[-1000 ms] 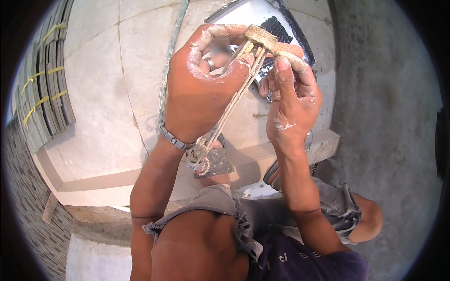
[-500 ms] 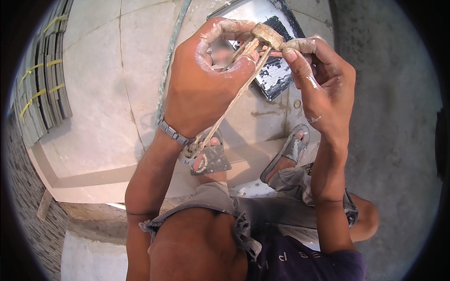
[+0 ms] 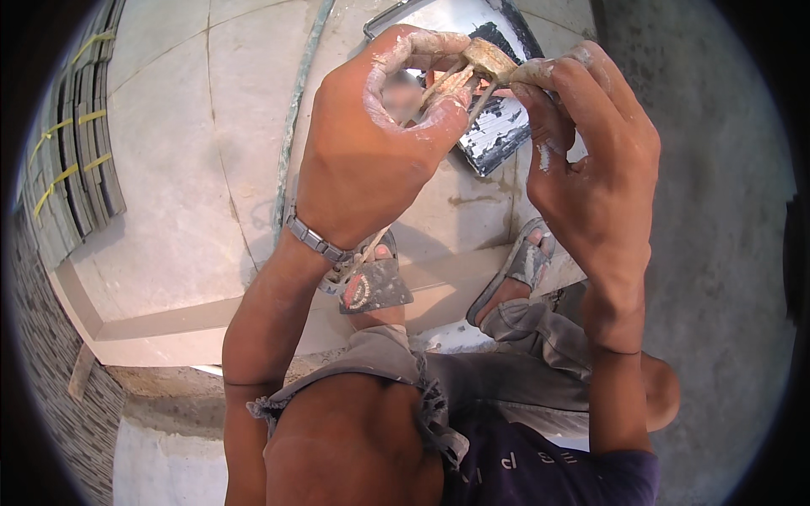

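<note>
Between thumb and curled fingers, my left hand grips a small tan, rounded block with pale cord looped about it. Orange bits show among the strands. My right hand is closed at the block's right end, thumb and index finger pinched on what looks like the cord; the exact grip is partly hidden. White, dried smears coat the fingers of both hands. Part of the cord hangs below my left hand toward my left foot.
Beyond my hands lies a dark-edged tray smeared white. A hose crosses the pale tiles. Grey strips tied with yellow bands are stacked at left. My sandalled feet stand near a raised step edge.
My right hand has turned over the block's right end, with its knuckles higher and its wrist further right. The long slanting cord has mostly gone from view behind my left hand.
</note>
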### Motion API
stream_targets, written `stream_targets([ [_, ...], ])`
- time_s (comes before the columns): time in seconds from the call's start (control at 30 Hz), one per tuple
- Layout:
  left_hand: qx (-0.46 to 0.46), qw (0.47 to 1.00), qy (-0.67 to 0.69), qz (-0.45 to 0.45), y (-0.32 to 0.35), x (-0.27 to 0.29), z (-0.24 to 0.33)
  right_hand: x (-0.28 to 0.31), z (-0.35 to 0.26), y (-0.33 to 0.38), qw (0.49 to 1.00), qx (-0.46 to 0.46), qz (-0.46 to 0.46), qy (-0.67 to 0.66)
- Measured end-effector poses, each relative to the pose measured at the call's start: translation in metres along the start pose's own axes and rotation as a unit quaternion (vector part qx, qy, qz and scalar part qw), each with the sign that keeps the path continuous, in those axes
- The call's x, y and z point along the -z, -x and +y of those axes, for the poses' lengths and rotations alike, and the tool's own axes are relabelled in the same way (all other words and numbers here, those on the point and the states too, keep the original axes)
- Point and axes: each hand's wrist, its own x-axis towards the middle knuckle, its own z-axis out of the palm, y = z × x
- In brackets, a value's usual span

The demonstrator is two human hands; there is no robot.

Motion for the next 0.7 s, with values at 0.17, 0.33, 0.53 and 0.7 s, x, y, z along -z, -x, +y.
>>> stream_targets([
  [0.17, 0.017, 0.995, 0.077, 0.065, 0.0, -0.006, 0.0, -0.031, 0.026, 0.017, 0.994, 0.072, 0.08, 0.034],
  [0.33, 0.024, 0.989, 0.123, 0.076, 0.0, -0.006, -0.007, -0.047, 0.028, 0.028, 0.987, -0.02, 0.142, -0.074],
  [0.53, 0.047, 0.986, 0.135, 0.086, -0.006, -0.002, -0.004, -0.068, -0.012, 0.044, 0.893, -0.227, 0.265, -0.284],
  [0.7, 0.056, 0.976, 0.192, 0.088, 0.003, 0.015, -0.015, -0.09, -0.025, 0.045, 0.788, -0.332, 0.191, -0.481],
])
